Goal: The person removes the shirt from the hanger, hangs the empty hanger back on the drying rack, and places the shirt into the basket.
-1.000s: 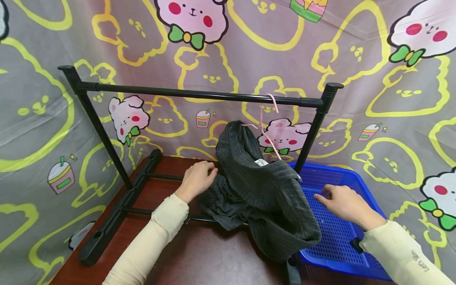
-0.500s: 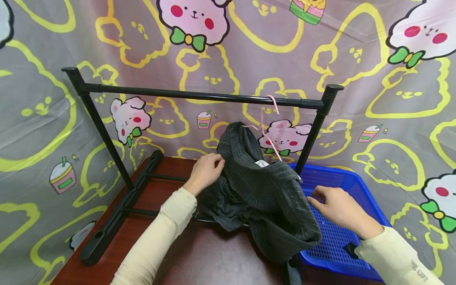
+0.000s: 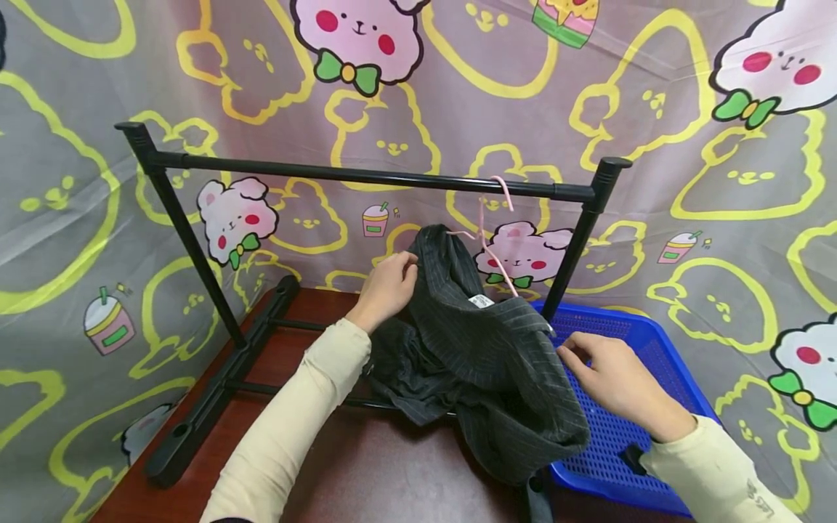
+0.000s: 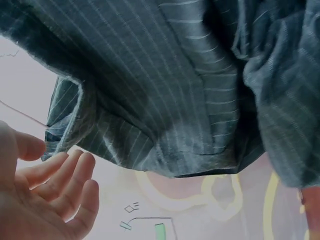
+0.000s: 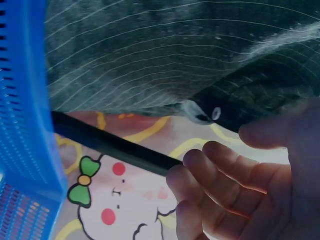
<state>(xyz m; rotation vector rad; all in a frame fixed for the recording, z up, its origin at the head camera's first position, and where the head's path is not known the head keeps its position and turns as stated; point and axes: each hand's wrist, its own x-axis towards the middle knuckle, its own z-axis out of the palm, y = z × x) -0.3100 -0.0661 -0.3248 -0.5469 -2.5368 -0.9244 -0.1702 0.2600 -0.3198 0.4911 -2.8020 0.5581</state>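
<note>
A dark grey pinstriped garment point(image 3: 484, 341) with a white label inside its wide opening hangs tilted from a pink hanger point(image 3: 500, 269). The hanger's hook goes over the bar of a black rack point(image 3: 366, 175). At the garment's left upper end is my left hand point(image 3: 387, 287); in the left wrist view its fingers are loosely bent, with the thumb and fingertips close to the cloth corner point(image 4: 62, 132). Beside the garment's right end, my right hand point(image 3: 608, 370) has relaxed fingers near a metal clip point(image 5: 196, 112) at the cloth edge. Whether either hand touches the cloth, I cannot tell.
A blue perforated basket point(image 3: 667, 363) stands on the right, partly under my right forearm. The rack's black feet point(image 3: 216, 392) rest on a reddish-brown table point(image 3: 366, 472). Behind hangs a patterned curtain point(image 3: 275, 138).
My left hand has moved up and right to the garment's left end. My right hand has moved left, closer to its right end. The garment and hanger stay in place.
</note>
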